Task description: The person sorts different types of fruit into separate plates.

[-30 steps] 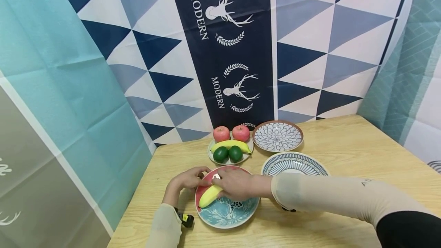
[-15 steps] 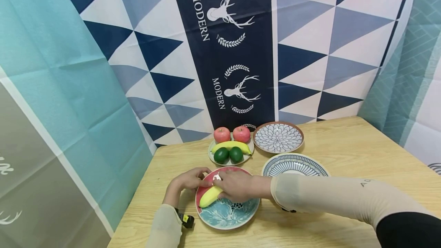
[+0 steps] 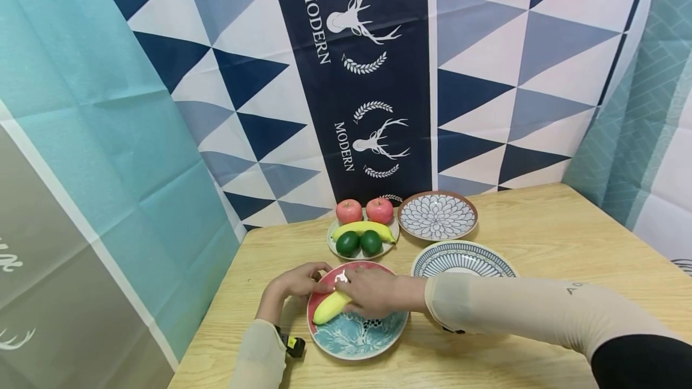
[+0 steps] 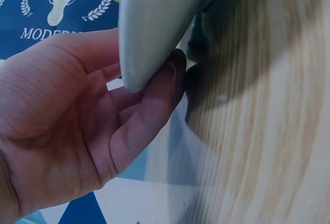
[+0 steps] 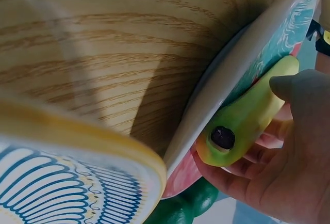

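Observation:
A round plate (image 3: 359, 341), red at the back and blue at the front, lies on the wooden table. My left hand (image 3: 298, 281) holds its left rim; in the left wrist view, the thumb is over the pale plate edge (image 4: 147, 33) and curled fingers are beneath. My right hand (image 3: 373, 293) reaches across the plate and grips a yellow banana (image 3: 330, 309), which lies slanted over the red part. The right wrist view shows the banana's dark end (image 5: 223, 137), with thumb and fingers on either side of it. In the head view, the right hand hides the banana's other end.
Behind stands a small plate (image 3: 331, 253) with two red apples (image 3: 364, 211), a banana (image 3: 363, 231) and two dark green fruits (image 3: 359, 244). A blue-patterned plate (image 3: 459, 255) lies partly under the right forearm. A brown-rimmed plate (image 3: 438, 216) sits by the cloth backdrop.
The view shifts very slightly. Both hands, the plate and the banana stay in nearly the same place, and the grips look the same.

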Tool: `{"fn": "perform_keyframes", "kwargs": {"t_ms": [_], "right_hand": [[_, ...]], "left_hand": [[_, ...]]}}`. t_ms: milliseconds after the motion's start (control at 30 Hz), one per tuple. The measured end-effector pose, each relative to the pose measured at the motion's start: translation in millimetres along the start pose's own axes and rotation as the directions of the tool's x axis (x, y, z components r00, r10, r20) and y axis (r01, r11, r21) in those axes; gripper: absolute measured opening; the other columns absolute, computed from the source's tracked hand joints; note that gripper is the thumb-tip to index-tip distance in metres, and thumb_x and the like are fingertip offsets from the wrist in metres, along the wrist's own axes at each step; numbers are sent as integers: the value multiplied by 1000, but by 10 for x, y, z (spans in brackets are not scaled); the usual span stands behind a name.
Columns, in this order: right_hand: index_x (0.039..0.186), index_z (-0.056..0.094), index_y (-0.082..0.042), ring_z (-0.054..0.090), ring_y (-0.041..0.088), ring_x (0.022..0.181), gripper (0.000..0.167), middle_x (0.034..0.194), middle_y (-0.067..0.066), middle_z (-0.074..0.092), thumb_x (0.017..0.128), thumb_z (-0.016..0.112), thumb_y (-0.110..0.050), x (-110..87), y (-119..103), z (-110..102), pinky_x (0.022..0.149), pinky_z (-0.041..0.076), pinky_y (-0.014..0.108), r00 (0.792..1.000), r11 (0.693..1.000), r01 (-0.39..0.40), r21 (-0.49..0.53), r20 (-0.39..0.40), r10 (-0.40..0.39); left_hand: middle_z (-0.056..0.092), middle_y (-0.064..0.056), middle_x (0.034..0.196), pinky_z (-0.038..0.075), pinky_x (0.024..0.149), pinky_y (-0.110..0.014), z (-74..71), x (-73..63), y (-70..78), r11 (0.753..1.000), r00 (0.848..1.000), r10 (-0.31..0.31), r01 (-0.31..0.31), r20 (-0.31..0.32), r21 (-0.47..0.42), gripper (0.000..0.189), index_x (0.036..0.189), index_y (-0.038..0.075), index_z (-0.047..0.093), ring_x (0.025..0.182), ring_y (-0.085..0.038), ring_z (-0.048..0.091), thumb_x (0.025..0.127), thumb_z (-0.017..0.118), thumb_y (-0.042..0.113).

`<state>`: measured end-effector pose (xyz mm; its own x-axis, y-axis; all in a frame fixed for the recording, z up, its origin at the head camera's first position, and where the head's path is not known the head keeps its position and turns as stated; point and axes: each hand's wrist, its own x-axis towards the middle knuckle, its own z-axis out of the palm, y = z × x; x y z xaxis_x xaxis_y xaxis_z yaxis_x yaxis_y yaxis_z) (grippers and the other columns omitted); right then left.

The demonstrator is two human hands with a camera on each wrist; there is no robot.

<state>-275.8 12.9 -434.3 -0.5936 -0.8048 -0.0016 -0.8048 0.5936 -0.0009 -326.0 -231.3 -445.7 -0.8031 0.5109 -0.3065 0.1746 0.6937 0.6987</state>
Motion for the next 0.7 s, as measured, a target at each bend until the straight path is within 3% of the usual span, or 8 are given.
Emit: {"fn": "perform_keyframes", "kwargs": {"t_ms": [133,233,433,700], "right_hand": [[143,58,-21,60,15,103,49,110,-1,60,105,61,-52,1,10,-15,96,53,40,1000,1000,14,-9,-4,-14],[143,58,-19,62,17,108,53,114,2,63,105,59,-56,11,19,-32,100,52,42,1000,999,14,-30,-5,-15],[151,56,-15,64,26,121,67,138,11,62,104,55,-62,66,102,-196,99,56,45,998,998,-58,-22,-27,57],[144,60,-12,65,28,110,59,129,14,63,103,61,-54,214,494,-459,93,57,47,977,984,-174,34,-120,176]], "left_hand": [[66,-5,97,50,59,-29,-3,4,0,1000,1000,-6,7,2,-7,28,130,16,64,73,-17,61,103,69,24],[66,-6,97,50,59,-29,-4,4,6,1000,1000,-4,4,4,-9,29,129,16,64,73,-17,61,103,70,24],[66,-7,100,50,59,-30,-7,8,13,1000,1000,-22,22,-11,-5,30,130,15,64,77,-18,61,102,70,22],[66,-7,100,49,60,-30,-8,20,17,999,999,-36,35,-19,-25,28,128,16,64,79,-19,61,101,71,22]]}}
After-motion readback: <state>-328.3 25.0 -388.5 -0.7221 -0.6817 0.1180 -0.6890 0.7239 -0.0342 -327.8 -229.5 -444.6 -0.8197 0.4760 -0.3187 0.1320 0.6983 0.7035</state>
